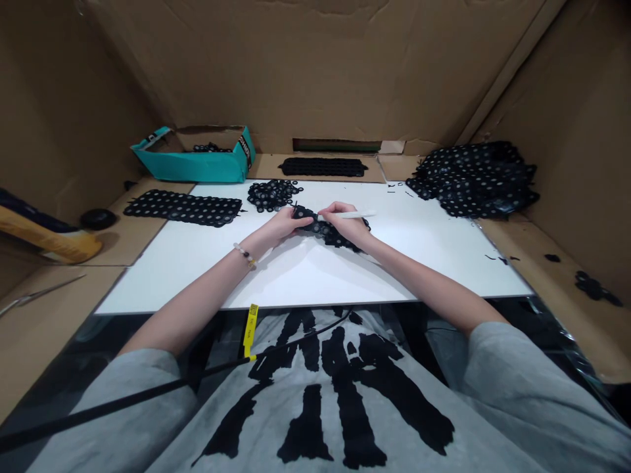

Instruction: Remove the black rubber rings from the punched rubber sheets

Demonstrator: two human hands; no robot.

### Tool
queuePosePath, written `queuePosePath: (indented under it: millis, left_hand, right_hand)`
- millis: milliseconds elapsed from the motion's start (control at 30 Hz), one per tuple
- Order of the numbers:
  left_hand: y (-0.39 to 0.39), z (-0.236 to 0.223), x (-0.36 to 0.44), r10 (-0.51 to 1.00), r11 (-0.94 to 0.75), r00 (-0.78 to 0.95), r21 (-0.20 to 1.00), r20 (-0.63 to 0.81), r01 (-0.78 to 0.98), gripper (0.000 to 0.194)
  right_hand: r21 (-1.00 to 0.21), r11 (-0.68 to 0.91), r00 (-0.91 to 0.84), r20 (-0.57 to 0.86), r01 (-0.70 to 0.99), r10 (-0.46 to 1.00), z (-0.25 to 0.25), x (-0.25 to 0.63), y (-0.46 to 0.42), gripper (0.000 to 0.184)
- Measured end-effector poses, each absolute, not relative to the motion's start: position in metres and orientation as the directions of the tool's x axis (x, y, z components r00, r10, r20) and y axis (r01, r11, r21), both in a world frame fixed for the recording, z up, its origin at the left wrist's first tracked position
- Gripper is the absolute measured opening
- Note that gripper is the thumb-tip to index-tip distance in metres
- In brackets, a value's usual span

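Observation:
Near the middle of the white board, my left hand [287, 223] grips the left end of a black sheet with rows of round holes [340, 235]. Fingers of my right hand [346, 225] are closed round a slim white pen-like tool [352, 214]. Its tip points left, at the sheet beside my left thumb; whether it touches cannot be made out. Part of the sheet is hidden behind my right hand. Just behind my left hand lies a heap of small black rings [272, 194].
A teal box [197, 164] with black rings stands back left. Perforated black sheets lie at left [185, 207] and back [323, 167], with a large pile [473, 179] at right. Scissors [42, 292] and a yellow-and-dark tube [46, 230] are far left. Cardboard walls [320, 66] surround the white board [197, 276].

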State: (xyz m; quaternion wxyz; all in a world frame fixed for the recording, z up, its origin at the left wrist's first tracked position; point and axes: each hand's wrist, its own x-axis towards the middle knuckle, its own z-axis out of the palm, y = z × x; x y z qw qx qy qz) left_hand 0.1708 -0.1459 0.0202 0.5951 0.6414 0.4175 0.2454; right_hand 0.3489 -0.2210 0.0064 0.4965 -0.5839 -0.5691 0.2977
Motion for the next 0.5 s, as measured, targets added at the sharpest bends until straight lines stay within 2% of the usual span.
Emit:
queuePosePath:
  millis: [167,500]
  left_hand:
    - [-0.136,0.009,0.166,0.771,0.083,0.604,0.972,-0.203,0.221,0.028]
    - [-0.129,0.013,0.159,0.677,0.094,0.689,0.959,-0.259,0.268,0.032]
  right_hand:
    - [-0.853,0.201,0.135,0.299,0.482,0.945,0.0,0.341,-0.224,0.016]
    - [-0.817,0.235,0.106,0.338,0.527,0.935,-0.007,0.341,-0.221,0.017]
